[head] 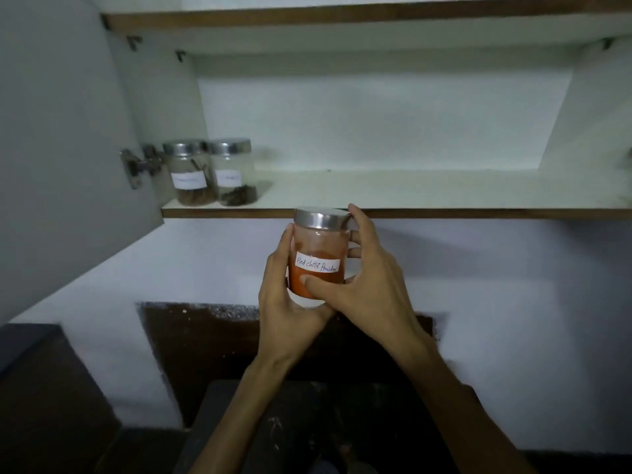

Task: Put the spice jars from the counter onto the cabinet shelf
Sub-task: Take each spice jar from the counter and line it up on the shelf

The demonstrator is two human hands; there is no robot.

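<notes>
Where shelf (pixel 376 191) begins, two jars (pixel 212 176) leftmost.

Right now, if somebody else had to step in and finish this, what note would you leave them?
Left hand and right hand both grip the red chilli powder jar, held upright just below the shelf edge.
Done: two jars stand side by side at the shelf's left end.
Left: lift the chilli jar onto the shelf; the counter is mostly out of view, so check it for more.
</notes>
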